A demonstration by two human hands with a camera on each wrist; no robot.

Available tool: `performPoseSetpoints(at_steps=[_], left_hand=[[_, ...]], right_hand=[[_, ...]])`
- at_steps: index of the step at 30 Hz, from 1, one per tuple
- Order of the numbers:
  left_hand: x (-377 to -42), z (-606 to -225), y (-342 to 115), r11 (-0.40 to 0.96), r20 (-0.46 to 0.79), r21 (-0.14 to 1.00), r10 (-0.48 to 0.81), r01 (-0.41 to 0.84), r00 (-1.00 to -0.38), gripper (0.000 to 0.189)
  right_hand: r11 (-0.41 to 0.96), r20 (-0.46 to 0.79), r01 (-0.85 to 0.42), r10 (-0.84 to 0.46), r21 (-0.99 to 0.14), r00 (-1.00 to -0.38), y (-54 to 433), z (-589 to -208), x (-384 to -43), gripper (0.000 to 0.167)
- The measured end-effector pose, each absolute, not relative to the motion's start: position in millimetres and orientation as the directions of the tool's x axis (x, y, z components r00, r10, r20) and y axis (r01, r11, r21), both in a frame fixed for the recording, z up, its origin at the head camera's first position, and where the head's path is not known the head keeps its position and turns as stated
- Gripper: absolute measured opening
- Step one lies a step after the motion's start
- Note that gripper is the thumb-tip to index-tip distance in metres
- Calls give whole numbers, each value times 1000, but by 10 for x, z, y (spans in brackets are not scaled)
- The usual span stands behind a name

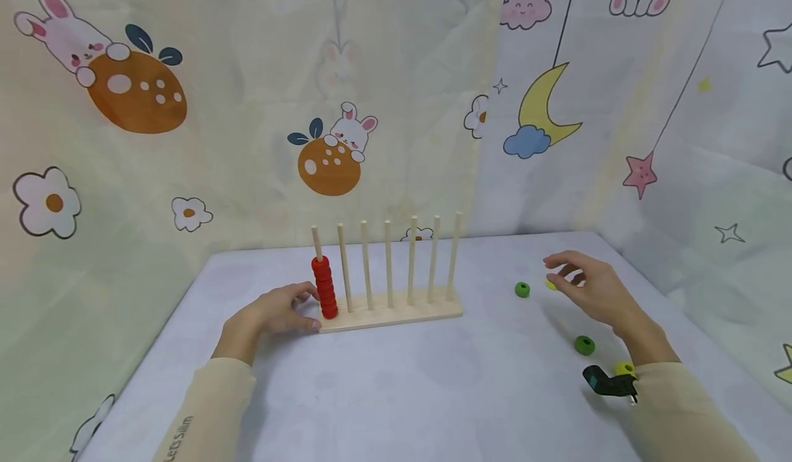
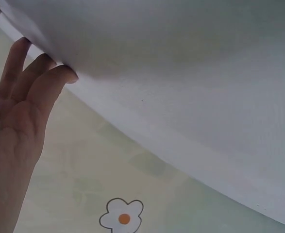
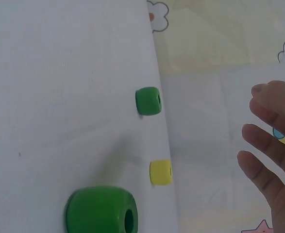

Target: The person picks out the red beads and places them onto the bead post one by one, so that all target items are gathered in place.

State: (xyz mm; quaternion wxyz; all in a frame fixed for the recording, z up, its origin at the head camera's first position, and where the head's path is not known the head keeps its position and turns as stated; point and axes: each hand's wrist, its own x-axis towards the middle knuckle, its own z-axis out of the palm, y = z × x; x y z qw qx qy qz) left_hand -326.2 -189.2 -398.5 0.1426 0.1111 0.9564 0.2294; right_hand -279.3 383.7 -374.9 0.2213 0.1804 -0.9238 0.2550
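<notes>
At the left end of a wooden peg rack (image 1: 396, 315), my left hand (image 1: 278, 309) grips the base, thumb at the front corner and fingertips by the stack of red beads (image 1: 324, 287). This stack sits on the leftmost peg; the other pegs are bare. In the left wrist view, the fingers (image 2: 45, 87) are bent against the white surface. Over the table's right side hovers my right hand (image 1: 590, 289), fingers loosely curved and apart from the thumb, holding nothing. It partly covers a yellow bead (image 1: 550, 284). A green bead (image 1: 522, 289) lies just left of that.
Closer to me on the right lie another green bead (image 1: 584, 345) and a yellow bead (image 1: 623, 368), partly hidden by the black wrist camera (image 1: 609, 382). A printed cloth (image 1: 247, 139) hangs behind the white table (image 1: 396, 393).
</notes>
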Motion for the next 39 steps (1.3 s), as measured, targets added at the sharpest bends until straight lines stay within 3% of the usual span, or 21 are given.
performPoseSetpoints(at_steps=[5, 12, 21, 28, 39], left_hand=[[-3264, -3980, -1911, 865, -224, 482, 275, 138, -935, 53], [-3275, -3945, -1877, 858, -220, 490, 291, 152, -931, 54], [-3287, -3934, -1892, 863, -234, 491, 266, 123, -935, 55], [-3269, -3962, -1904, 858, -242, 501, 263, 112, -934, 55], [-3288, -3995, -1917, 865, -250, 492, 245, 95, -937, 55]], right_hand=[[828, 469, -407, -204, -385, -859, 3969, -3769, -2802, 32], [886, 298, -287, -181, -365, -937, 4258, -3717, -2783, 41], [923, 138, -188, -149, -336, -979, 4500, -3758, -2813, 51], [930, 34, -99, -93, -353, -995, 4628, -3851, -2810, 60], [960, -63, -8, -27, -279, -998, 4761, -3967, -2811, 66]])
